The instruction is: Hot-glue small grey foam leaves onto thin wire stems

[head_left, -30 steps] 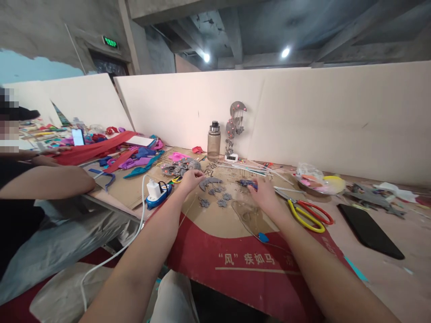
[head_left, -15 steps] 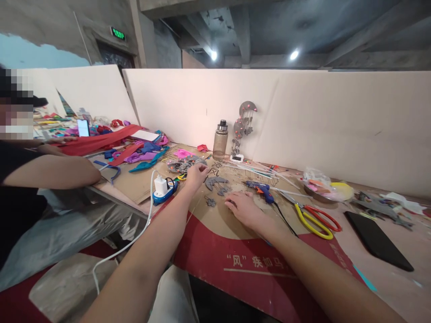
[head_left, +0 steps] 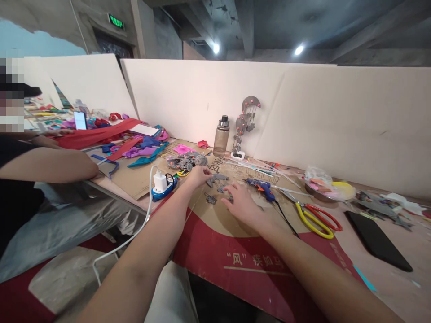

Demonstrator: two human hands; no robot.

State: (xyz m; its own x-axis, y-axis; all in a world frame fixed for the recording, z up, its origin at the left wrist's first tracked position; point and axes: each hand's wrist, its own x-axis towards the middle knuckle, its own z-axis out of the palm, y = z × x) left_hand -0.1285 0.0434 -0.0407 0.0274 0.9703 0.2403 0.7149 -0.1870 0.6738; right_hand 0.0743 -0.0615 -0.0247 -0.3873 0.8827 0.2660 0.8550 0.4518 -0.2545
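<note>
A grey crescent point(head_left: 221, 177) with small grey pieces strung below it lies flat on the cardboard. My left hand point(head_left: 199, 176) is at its left end, the fingers stretched toward it and slightly apart; whether they touch it I cannot make out. Beside the strung pieces hovers my right hand point(head_left: 243, 202), fingers spread and holding nothing. A separate small grey piece point(head_left: 211, 198) rests between the two hands. Behind my left hand sit a ball of grey yarn point(head_left: 201, 159) and a pile of grey pieces with pink dots point(head_left: 180, 161).
A blue glue gun point(head_left: 264, 188), scissors with red and yellow handles point(head_left: 314, 220) and a black phone point(head_left: 377, 240) lie to the right. A bottle point(head_left: 221, 139) stands behind. At left are a power strip point(head_left: 164, 190) and a person's arm point(head_left: 50, 165).
My left hand has come down from beside the yarn to the crescent's left end. My right hand has lifted slightly and its fingers have spread. The camera view has tilted a little.
</note>
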